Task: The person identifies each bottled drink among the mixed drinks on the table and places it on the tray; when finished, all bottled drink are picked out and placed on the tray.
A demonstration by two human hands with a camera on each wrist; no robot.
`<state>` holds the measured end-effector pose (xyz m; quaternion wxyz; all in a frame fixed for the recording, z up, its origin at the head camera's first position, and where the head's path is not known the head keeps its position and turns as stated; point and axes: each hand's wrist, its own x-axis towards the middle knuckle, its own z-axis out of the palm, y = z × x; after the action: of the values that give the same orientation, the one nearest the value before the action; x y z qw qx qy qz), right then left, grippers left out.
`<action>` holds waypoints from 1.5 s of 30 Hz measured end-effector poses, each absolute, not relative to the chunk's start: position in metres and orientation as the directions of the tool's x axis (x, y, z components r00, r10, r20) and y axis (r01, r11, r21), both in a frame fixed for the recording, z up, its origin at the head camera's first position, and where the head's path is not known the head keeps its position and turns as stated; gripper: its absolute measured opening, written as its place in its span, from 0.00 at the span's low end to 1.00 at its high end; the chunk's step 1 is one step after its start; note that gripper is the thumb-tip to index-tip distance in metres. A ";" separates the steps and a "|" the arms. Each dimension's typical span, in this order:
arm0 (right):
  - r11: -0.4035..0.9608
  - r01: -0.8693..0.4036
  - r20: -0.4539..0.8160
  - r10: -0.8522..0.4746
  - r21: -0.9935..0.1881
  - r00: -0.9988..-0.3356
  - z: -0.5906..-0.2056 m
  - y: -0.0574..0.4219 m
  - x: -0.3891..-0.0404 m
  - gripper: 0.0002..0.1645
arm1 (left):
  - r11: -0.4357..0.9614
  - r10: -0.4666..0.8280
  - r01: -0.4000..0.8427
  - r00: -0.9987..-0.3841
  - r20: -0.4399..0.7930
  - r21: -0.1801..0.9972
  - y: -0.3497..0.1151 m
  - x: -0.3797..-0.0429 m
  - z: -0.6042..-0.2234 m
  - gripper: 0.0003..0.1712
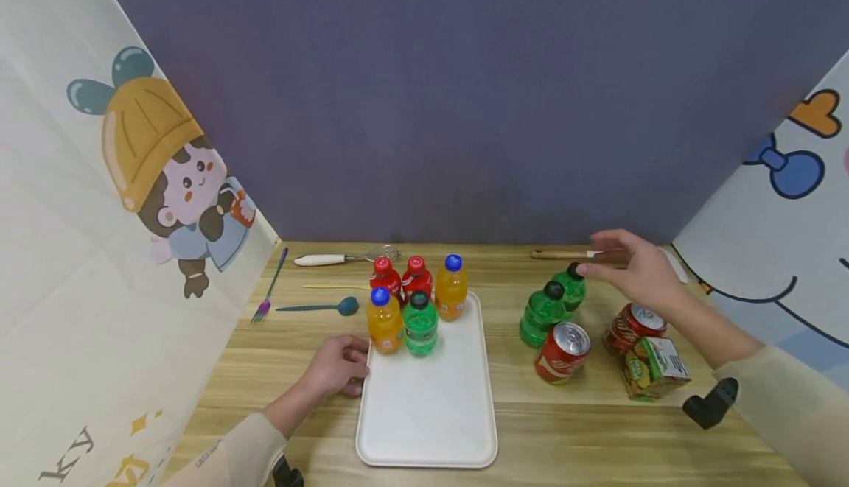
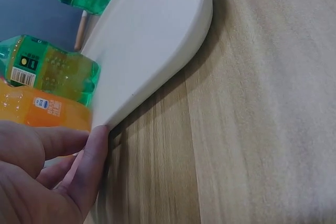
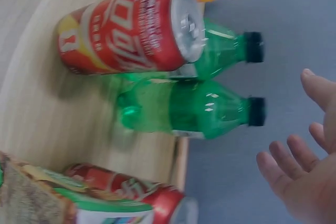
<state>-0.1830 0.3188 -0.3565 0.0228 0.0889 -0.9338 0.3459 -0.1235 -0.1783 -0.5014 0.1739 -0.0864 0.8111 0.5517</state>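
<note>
My left hand is at the left edge of a white tray, pinching its rim between thumb and fingers in the left wrist view. On the tray's far half stand two orange soda bottles with blue caps, a green bottle with a black cap and two red-capped bottles. My right hand hovers with spread fingers above the rear one of two green bottles on the right. In the right wrist view, its fingers stand apart from the bottle caps.
Near the green bottles stand two red soda cans and a small drink carton. A whisk, a blue spoon and a purple fork lie at the left. Behind the bottles lies a wooden-handled utensil.
</note>
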 end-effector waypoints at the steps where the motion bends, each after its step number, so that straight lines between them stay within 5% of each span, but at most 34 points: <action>1: 0.743 -0.170 0.086 -0.150 -0.647 -0.985 -0.360 0.320 -0.184 0.43 | 0.374 0.053 -0.332 -0.924 -0.378 0.866 -0.179 -0.124 -0.502 0.27; 19: 0.744 -0.112 -0.021 -0.167 -0.659 -0.986 -0.402 0.320 -0.195 0.49 | 0.382 0.051 -0.354 -0.914 -0.402 0.854 -0.179 -0.126 -0.503 0.27; 45: 0.709 -0.027 -0.090 -0.127 -0.704 -0.988 -0.417 0.319 -0.199 0.44 | 0.362 0.056 -0.366 -0.909 -0.412 0.857 -0.178 -0.129 -0.503 0.27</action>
<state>-0.1994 0.3188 -0.4172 -0.0662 0.0418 -0.9221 0.3790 -0.1289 -0.1776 -0.5031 0.1898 -0.0967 0.8031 0.5565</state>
